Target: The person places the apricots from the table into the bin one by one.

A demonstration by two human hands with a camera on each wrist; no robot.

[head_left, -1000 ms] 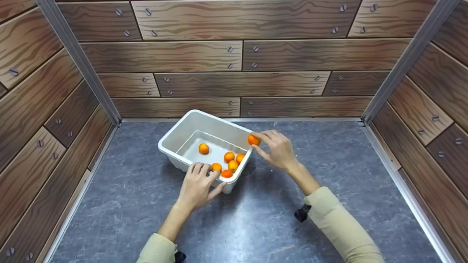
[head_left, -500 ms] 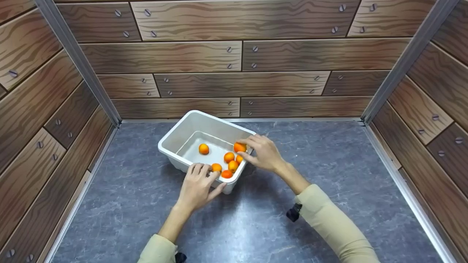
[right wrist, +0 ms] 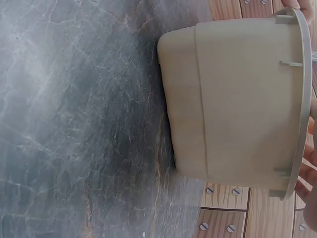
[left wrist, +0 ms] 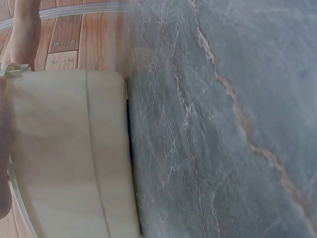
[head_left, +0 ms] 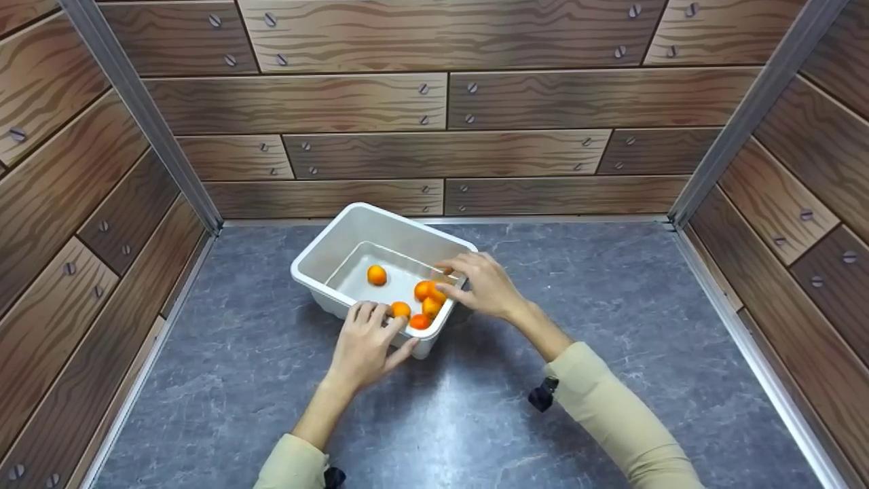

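Observation:
A white plastic bin (head_left: 319, 278) stands at an angle on the floor, with several small orange mandarins inside. One mandarin (head_left: 377, 275) lies apart on the bin's left; the others cluster at its right end. My left hand (head_left: 363, 346) grips the near rim, fingers over the edge and thumb outside by the near corner. Over the right rim, my right hand (head_left: 485, 285) reaches into the bin with thumb and fingers spread apart. Just under its thumb a mandarin (head_left: 436, 292) sits among the cluster. Both wrist views mostly show the bin's outer wall (right wrist: 242, 109).
Grey marbled floor (head_left: 577, 292) surrounds the bin. Wood-patterned panels (head_left: 380, 153) rise at the back and both sides, with metal strips along their corners and lower edges. Behind the bin, its far corner comes close to the back panel.
My right hand has moved left from outside the right rim to over the bin and let go of a mandarin, which dropped onto the cluster. The left hand stays on the rim.

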